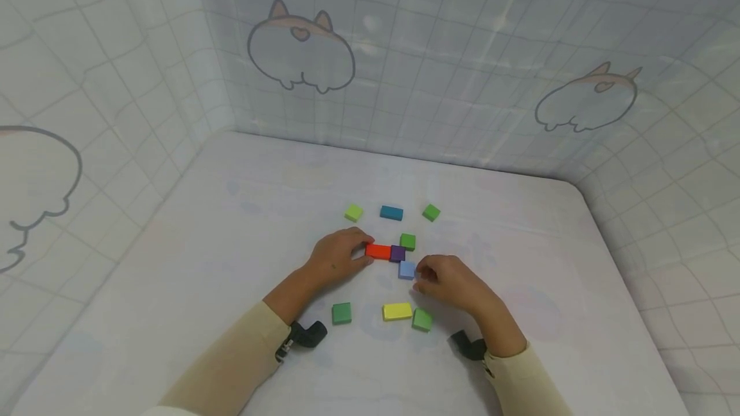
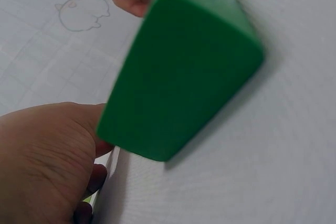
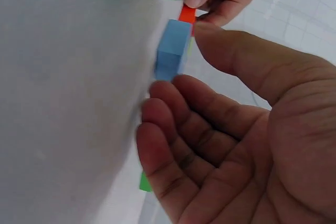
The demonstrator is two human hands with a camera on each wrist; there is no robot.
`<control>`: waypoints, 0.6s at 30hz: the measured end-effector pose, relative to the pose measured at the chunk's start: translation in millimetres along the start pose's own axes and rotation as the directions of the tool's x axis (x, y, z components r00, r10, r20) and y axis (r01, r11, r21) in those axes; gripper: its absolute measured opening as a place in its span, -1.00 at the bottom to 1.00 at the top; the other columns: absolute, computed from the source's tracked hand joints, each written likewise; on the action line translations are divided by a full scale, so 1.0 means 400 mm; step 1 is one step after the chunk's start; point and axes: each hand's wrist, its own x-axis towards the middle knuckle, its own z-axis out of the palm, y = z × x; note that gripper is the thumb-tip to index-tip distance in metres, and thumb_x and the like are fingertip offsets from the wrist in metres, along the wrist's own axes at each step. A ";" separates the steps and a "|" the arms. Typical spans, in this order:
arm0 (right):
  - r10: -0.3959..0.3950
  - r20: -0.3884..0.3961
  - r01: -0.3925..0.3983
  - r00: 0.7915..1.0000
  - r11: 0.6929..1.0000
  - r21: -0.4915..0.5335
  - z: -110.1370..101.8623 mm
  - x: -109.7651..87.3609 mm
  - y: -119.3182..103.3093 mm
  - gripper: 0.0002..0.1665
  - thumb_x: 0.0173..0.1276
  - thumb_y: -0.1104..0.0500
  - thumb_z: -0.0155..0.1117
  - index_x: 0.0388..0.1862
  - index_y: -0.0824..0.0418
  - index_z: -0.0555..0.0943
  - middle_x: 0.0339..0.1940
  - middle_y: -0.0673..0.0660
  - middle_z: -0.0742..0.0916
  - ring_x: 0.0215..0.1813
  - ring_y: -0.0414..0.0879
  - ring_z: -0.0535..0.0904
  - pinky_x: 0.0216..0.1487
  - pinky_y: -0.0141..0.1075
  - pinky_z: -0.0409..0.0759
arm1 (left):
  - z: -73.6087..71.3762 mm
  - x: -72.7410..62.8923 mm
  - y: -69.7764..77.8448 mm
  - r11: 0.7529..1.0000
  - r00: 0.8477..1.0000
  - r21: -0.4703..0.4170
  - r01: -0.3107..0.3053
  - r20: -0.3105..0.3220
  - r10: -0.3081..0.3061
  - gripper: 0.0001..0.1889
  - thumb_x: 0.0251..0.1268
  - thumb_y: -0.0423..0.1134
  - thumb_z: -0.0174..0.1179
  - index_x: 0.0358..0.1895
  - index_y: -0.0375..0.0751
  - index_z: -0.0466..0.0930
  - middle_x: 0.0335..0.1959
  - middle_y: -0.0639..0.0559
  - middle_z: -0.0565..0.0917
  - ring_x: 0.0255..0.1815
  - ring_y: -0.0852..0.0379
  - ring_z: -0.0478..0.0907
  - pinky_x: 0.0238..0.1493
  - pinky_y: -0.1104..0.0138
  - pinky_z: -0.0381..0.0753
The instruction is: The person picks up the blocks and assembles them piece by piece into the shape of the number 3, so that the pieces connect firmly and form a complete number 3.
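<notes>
My left hand [image 1: 338, 257] pinches the left end of a red block [image 1: 378, 251] between thumb and fingers. A dark purple block [image 1: 397, 253] sits against the red block's right end. At the purple block's upper right is a green block [image 1: 408, 241], and at its lower right a light blue block [image 1: 406, 269]. Just right of the light blue block is my right hand [image 1: 451, 282], fingers loosely bent and holding nothing. The right wrist view shows that light blue block [image 3: 174, 50] beside the thumb tip and fingertips. A green block [image 2: 184, 72] covers the middle of the left wrist view.
Behind the hands lie a lime block [image 1: 354, 212], a dark blue block [image 1: 391, 212] and a green block [image 1: 431, 212]. Nearer are a dark green block [image 1: 342, 313], a yellow block [image 1: 397, 311] and another green block [image 1: 422, 320]. Patterned walls [image 1: 405, 69] enclose the white table [image 1: 260, 178].
</notes>
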 end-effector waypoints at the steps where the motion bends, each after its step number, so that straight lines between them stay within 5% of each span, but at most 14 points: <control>1: -0.001 0.007 0.001 1.000 1.000 -0.005 -0.003 -0.004 -0.002 -0.68 0.25 0.07 0.48 -0.04 0.11 0.68 -0.28 -0.10 0.67 -0.20 -0.14 0.53 -0.05 -0.23 0.65 | 0.000 0.000 0.000 1.000 1.000 0.001 -0.001 -0.001 0.001 -0.56 0.24 0.01 0.37 0.20 0.13 0.62 0.03 0.26 0.66 0.06 0.25 0.55 0.16 0.26 0.59; 18: 0.029 0.157 -0.014 0.987 0.995 -0.098 -0.006 -0.097 -0.022 -0.56 0.10 -0.02 0.58 -0.08 0.08 0.67 -0.29 -0.11 0.64 -0.20 -0.14 0.51 -0.05 -0.16 0.61 | -0.005 -0.004 0.004 1.000 0.999 0.005 0.018 0.029 -0.019 -0.44 0.23 0.07 0.36 0.32 0.14 0.52 0.22 0.19 0.58 0.25 0.18 0.49 0.26 0.16 0.54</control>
